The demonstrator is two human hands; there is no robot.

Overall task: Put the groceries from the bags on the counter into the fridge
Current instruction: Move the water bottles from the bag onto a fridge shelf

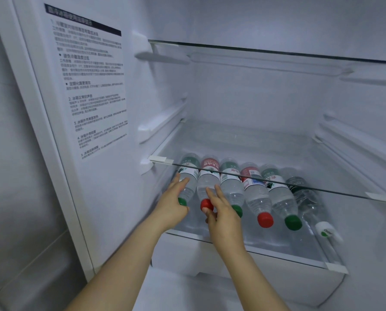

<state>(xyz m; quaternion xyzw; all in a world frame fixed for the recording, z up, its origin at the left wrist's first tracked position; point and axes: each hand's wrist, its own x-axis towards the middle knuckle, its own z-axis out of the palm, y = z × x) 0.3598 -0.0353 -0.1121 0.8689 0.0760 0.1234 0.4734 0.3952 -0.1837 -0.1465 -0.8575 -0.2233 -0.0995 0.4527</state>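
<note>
Currently noted: six water bottles (255, 191) lying side by side on lower glass shelf (277, 250) of fridge (243, 97), caps outward. Left hand (174, 198) laid along leftmost green-capped bottle (191, 176), fingers straight; right hand (223, 212) spread over red-capped neighbour (206, 182), nothing pinched. Judged full: weighty, fairly stiff, smooth, apt to roll. Best gripped round labelled middle, not tapered neck

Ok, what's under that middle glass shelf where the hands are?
Six water bottles lie side by side on the lower shelf, caps forward: green, red, green, red, green, white. The left hand and right hand cover parts of the three leftmost bottles.
</note>
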